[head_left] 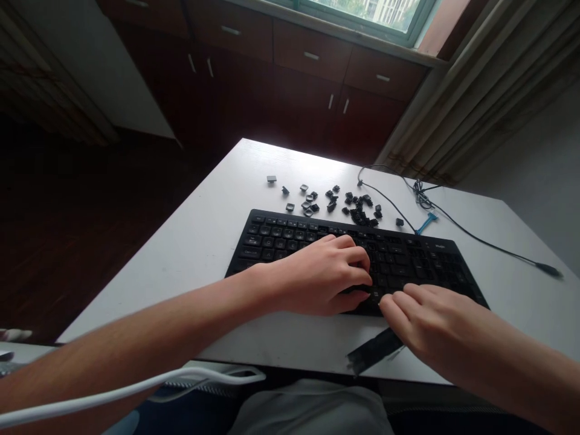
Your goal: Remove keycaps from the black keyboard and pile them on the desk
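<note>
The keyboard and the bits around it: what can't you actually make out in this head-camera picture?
- Keyboard: its middle front keys are hidden under the left hand and right hand.
- Key legends: too small and dark to read.
- Loose keycaps: too small to identify singly.
- Black strip at the table edge: partly covered by the right hand.
- Cable: its coiled far end is tangled and unclear.
- Fingertips: curled under, so whether they grip anything is hidden.
</note>
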Demonstrator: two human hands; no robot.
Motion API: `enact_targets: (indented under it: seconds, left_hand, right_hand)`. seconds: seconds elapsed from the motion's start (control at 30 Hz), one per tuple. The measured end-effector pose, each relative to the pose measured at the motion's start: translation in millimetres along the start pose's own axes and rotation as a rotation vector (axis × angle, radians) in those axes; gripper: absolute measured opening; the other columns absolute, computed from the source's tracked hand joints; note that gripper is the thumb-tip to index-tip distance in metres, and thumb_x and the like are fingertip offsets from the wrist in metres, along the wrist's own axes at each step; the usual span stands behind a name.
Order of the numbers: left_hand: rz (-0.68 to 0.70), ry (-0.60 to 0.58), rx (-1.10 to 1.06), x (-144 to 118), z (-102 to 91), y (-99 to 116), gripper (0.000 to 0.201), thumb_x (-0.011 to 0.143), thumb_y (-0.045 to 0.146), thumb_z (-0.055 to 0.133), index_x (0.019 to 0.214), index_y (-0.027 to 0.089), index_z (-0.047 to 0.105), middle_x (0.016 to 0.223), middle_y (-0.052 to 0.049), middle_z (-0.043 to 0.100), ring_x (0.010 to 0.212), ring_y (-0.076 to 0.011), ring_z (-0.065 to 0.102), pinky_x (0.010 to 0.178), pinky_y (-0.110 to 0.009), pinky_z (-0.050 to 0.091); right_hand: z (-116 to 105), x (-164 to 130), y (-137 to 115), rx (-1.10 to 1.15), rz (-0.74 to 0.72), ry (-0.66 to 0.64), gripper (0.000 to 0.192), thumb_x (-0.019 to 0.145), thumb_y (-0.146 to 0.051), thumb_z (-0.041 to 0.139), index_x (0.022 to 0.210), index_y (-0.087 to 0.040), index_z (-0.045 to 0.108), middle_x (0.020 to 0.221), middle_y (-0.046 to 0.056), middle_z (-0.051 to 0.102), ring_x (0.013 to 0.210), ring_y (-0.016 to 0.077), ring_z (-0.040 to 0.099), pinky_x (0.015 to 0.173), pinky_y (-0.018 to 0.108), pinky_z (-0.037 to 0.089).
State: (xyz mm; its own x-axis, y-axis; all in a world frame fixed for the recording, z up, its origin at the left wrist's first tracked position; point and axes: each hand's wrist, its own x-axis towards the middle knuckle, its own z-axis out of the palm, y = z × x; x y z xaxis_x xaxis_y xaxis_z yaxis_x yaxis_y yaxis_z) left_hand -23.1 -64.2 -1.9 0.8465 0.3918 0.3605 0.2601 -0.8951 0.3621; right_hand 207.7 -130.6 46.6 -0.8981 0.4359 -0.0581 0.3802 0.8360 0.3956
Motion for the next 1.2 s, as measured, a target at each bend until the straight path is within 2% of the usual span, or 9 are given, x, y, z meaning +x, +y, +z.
enact_targets:
  seconds: [0.27, 0.47, 0.57, 0.8, 0.9, 1.0, 1.1, 1.2]
  left_hand:
    - [-0.003, 0.0, 0.018, -0.2, 1.1, 0.3, 0.022, 0.099, 0.031, 0.058, 0.104, 0.019, 0.077, 0.117, -0.009, 0.069, 0.106, -0.0254, 0.059, 0.093, -0.038, 0.048]
    - [0.009, 0.049, -0.076, 0.2, 0.5, -2.6, 0.02, 0.098, 0.026, 0.06, 0.103, 0.017, 0.077, 0.113, -0.01, 0.07, 0.103, -0.0238, 0.061, 0.094, -0.036, 0.05]
    - [0.003, 0.061, -0.11, 0.6, 0.0, -3.3, 0.019, 0.097, 0.025, 0.062, 0.105, 0.017, 0.077, 0.111, -0.01, 0.071, 0.102, -0.0231, 0.062, 0.094, -0.036, 0.05]
    - [0.005, 0.071, -0.117, 1.0, 0.6, -3.4, 0.02, 0.097, 0.026, 0.062, 0.106, 0.016, 0.077, 0.111, -0.011, 0.071, 0.101, -0.0229, 0.062, 0.094, -0.037, 0.051]
    - [-0.001, 0.065, -0.117, 1.0, 0.4, -3.5, 0.02, 0.097, 0.026, 0.062, 0.106, 0.016, 0.077, 0.112, -0.011, 0.071, 0.102, -0.0231, 0.062, 0.095, -0.036, 0.051]
    - [-0.005, 0.049, -0.116, 0.8, 0.0, -3.4, 0.021, 0.097, 0.026, 0.061, 0.107, 0.017, 0.077, 0.112, -0.011, 0.071, 0.103, -0.0235, 0.062, 0.094, -0.036, 0.051]
    - [-0.008, 0.049, -0.118, 0.5, 0.0, -3.3, 0.021, 0.098, 0.027, 0.061, 0.107, 0.016, 0.077, 0.112, -0.011, 0.071, 0.103, -0.0235, 0.061, 0.095, -0.036, 0.051]
    - [-0.013, 0.046, -0.124, 0.1, 0.2, -3.2, 0.022, 0.098, 0.027, 0.061, 0.108, 0.016, 0.077, 0.112, -0.01, 0.071, 0.103, -0.0234, 0.061, 0.095, -0.036, 0.051]
  right_hand:
    - [6.9, -8.2, 5.5, 0.01, -0.021, 0.027, 0.024, 0.075, 0.004, 0.049, 0.074, -0.018, 0.058, 0.069, 0.003, 0.058, 0.057, 0.0193, 0.052, 0.057, 0.037, 0.028]
    - [-0.5, 7.6, 12.7, 0.028, -0.059, -0.048, 0.025, 0.064, 0.004, 0.05, 0.067, -0.021, 0.052, 0.059, 0.0, 0.048, 0.047, 0.0178, 0.044, 0.05, 0.036, 0.025]
    - [1.3, 4.5, 17.0, 0.1, -0.071, -0.058, 0.027, 0.065, 0.005, 0.051, 0.068, -0.021, 0.05, 0.06, -0.001, 0.048, 0.048, 0.0168, 0.044, 0.05, 0.035, 0.026]
    - [14.0, -14.9, 0.6, -0.037, -0.01, 0.088, 0.023, 0.085, 0.001, 0.045, 0.087, -0.013, 0.063, 0.073, 0.006, 0.064, 0.06, 0.02, 0.057, 0.059, 0.037, 0.031]
    - [17.4, -16.0, -0.5, 0.003, 0.018, 0.122, 0.026, 0.086, 0.003, 0.043, 0.091, -0.012, 0.064, 0.074, 0.006, 0.064, 0.06, 0.0192, 0.056, 0.062, 0.037, 0.033]
    - [21.0, -17.6, 4.1, 0.119, 0.007, 0.094, 0.03, 0.083, 0.006, 0.042, 0.091, -0.014, 0.063, 0.071, 0.003, 0.059, 0.059, 0.0179, 0.051, 0.064, 0.036, 0.035]
    - [25.1, -20.6, 7.8, 0.109, -0.015, 0.123, 0.024, 0.088, 0.002, 0.045, 0.094, -0.013, 0.063, 0.072, 0.003, 0.058, 0.06, 0.0187, 0.05, 0.064, 0.036, 0.034]
    - [27.3, -21.8, 11.0, 0.167, 0.023, 0.149, 0.023, 0.09, 0.001, 0.045, 0.092, -0.014, 0.061, 0.071, 0.002, 0.057, 0.061, 0.0187, 0.05, 0.062, 0.034, 0.033]
